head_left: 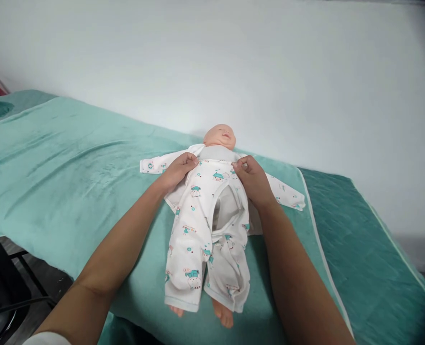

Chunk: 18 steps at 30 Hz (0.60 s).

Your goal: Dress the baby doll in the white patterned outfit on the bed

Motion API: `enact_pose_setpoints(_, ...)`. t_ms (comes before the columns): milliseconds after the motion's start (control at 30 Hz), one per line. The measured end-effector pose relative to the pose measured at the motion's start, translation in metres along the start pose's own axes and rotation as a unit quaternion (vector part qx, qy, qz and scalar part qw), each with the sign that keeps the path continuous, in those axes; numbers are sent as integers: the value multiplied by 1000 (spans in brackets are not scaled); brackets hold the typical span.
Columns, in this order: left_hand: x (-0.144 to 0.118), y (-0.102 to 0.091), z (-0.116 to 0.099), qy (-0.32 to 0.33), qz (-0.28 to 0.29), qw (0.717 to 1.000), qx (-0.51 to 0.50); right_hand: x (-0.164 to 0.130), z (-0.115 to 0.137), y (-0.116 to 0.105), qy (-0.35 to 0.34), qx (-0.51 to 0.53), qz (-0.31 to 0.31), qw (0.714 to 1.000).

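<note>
A baby doll (220,136) lies on its back, head toward the wall and bare feet toward me. It wears white printed trousers (194,225) with an open crotch. Under the doll a white printed jacket (284,192) is spread open, its sleeves stretched out to both sides. My left hand (182,167) pinches the trouser waistband at its left end. At the right end of the same waistband, my right hand (250,176) is closed on the cloth with thumb and fingers. Greyish-white cloth covers the doll's chest above the waistband.
The doll lies on a light green blanket (72,158) over a bed. A darker green cover (356,239) shows at the right. Behind stands a white wall (212,62). At lower left is a black chair (4,282) beside the bed.
</note>
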State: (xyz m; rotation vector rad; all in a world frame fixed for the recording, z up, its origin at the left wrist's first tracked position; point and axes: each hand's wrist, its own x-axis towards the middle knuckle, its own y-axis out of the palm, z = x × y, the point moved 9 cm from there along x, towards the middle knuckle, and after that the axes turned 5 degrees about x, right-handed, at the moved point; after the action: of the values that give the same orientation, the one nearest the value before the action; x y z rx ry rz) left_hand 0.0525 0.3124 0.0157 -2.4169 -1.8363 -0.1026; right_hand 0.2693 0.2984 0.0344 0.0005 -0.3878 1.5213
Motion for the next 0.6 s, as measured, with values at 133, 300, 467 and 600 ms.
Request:
enact_pose_setpoints(133,1,-6,11,-36,-18,997,-68,-4,0,0,26,25,12,999)
enact_pose_setpoints(300,4,-10,29,-121,-28,988,-96,-10,8,3,24,-7,76,997)
enact_pose_setpoints(467,-1,-7,7,-68,-1,997,-23,-15,18,6,-18,-63,132,989)
enact_pose_setpoints(600,-9,-1,-2,-54,67,996,-13,-15,38,5,-144,-80,81,983)
